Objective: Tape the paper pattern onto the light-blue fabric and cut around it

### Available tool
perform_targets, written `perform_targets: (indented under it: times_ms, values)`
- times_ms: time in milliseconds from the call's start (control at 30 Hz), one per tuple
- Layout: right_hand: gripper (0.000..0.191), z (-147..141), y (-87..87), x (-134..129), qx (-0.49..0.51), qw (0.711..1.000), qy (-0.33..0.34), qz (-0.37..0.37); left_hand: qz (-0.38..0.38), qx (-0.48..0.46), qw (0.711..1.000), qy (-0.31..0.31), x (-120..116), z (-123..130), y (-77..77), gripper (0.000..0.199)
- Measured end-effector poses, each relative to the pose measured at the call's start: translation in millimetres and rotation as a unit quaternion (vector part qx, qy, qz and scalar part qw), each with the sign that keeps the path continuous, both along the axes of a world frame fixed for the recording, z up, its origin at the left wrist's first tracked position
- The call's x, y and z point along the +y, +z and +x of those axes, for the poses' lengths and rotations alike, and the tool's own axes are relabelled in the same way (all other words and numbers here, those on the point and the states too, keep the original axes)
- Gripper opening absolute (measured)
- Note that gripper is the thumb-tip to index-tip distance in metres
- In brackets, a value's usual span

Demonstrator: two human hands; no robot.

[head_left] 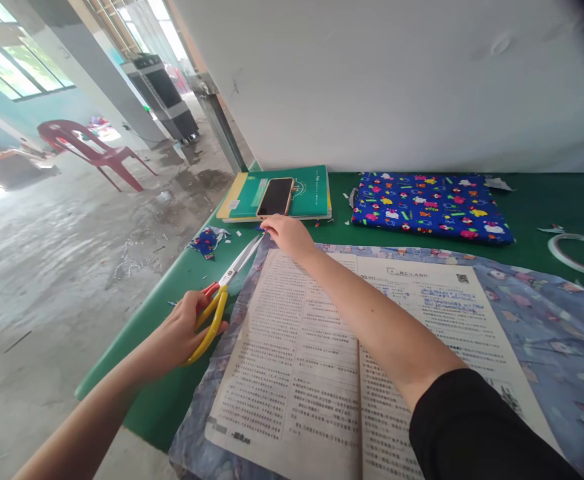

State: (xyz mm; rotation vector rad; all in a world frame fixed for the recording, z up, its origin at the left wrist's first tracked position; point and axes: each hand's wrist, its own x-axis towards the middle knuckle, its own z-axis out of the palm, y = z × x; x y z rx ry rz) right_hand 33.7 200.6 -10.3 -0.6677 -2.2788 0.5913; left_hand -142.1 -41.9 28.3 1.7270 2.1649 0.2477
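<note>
Left hand [192, 328] grips scissors [228, 276]

Right hand [289, 235] pinches the far-left corner of the sheet [552, 320], beside the parted blades [242, 257]. An open book [285, 360] lies on the sheet; beyond, on the green table [158, 407], a phone [276, 197] rests on books [317, 188].

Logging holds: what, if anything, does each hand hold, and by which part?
Left hand: the scissors, by the handles. Right hand: fingertips at the far left corner of the patterned sheet; whether they pinch it cannot be told.
</note>
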Motion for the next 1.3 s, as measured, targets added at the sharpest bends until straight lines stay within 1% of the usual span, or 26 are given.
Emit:
perform_targets:
  times_ms: [233, 367, 533, 833, 1000, 1200, 1300]
  values:
    - [0.027, -3, 0.2, 0, 0.009, 1.0, -0.001, 0.029, 0.013, 0.002, 1.0, 0.008, 4, 6, 3.6, 0.044]
    - [0.025, -3, 3.4, -3, 0.015, 1.0, 0.0, 0.009, 0.003, 0.008, 1.0, 0.02, 8, 9, 5.5, 0.046]
    - [0.024, -3, 7.2, -6, 0.029, 0.999, 0.003, -0.019, -0.016, 0.022, 0.998, 0.059, 12, 14, 6.9, 0.048]
    - [0.021, -3, 0.5, 1, 0.048, 0.998, -0.006, -0.041, -0.048, -0.006, 0.996, 0.08, 17, 22, 1.0, 0.051]
    - [0.023, -3, 0.1, 2, 0.041, 0.998, -0.012, -0.055, -0.041, -0.004, 0.997, 0.072, 16, 23, 1.6, 0.049]
    - [0.021, -1, 2.6, -2, 0.031, 0.998, -0.031, -0.04, -0.035, -0.006, 0.997, 0.068, 17, 16, -5.1, 0.046]
    - [0.022, 0, 3.7, -2, 0.021, 0.999, -0.019, -0.033, -0.023, 0.005, 0.998, 0.066, 20, 15, -7.1, 0.046]
